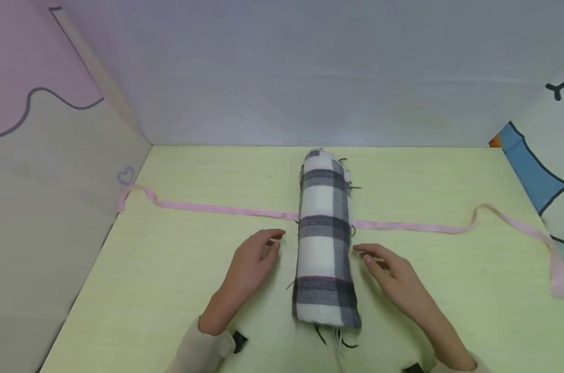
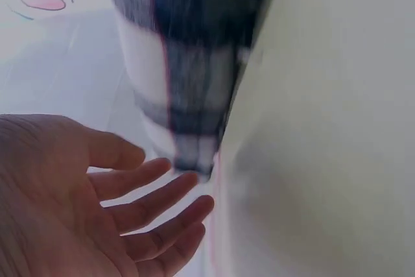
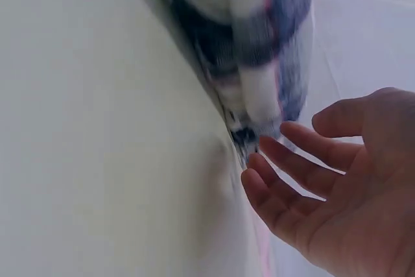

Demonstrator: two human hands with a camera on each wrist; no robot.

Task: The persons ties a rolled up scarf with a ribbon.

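Fingers loose and spread on both hands, holding nothing. Left hand (image 1: 254, 259) and right hand (image 1: 389, 269) flank my rolled plaid scarf (image 1: 325, 243) mid-table; long axis runs front to back across the pink ribbon (image 1: 216, 209). Both equally near.

Yellow-green tabletop (image 1: 170, 269), pale illustrated walls (image 1: 53, 171)

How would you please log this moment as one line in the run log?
left hand: open, beside rolled plaid scarf | right hand: open, beside it | pink ribbon: under roll, across table
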